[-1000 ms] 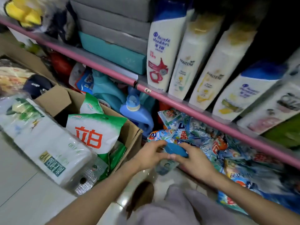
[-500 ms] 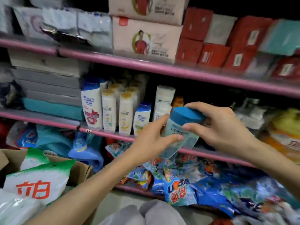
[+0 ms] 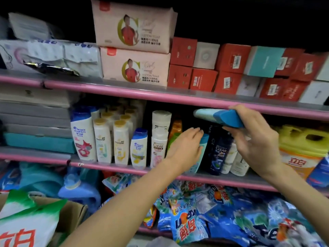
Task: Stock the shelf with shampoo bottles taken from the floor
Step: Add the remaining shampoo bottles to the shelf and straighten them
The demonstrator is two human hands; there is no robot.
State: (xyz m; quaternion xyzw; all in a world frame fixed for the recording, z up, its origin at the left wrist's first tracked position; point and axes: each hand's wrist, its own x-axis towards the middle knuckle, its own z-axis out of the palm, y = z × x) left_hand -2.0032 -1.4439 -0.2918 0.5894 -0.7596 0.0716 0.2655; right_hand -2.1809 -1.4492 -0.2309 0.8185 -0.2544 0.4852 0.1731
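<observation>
Right of centre in the frame, my right hand [image 3: 256, 139] is holding a pale blue shampoo bottle [image 3: 219, 117] on its side, cap end toward me, just under the pink rail of the upper shelf [image 3: 160, 97]. My thumb and curled fingers are pinching its darker blue cap. Centre frame, my left hand [image 3: 185, 148] is reaching into the middle shelf [image 3: 115, 167] with fingers straight and close together, touching a teal-capped bottle [image 3: 203, 148] standing there.

To do this step well, I judge I should be nudging that teal bottle aside to open a gap, then tipping the held bottle upright and lowering it base first, label forward. A grip on the cap alone may let the body swing, so slow turning seems wise.

Everything here looks like smooth, glossy plastic: the held bottle is flattish and tapered with a blocky cap. Left of my hand, white bottles [image 3: 121, 143] with gold and blue caps are standing in neat rows; a dark navy bottle [image 3: 219, 150] is standing just right of the teal one. Crinkly detergent sachets [image 3: 195, 221] are filling the lower frame.
</observation>
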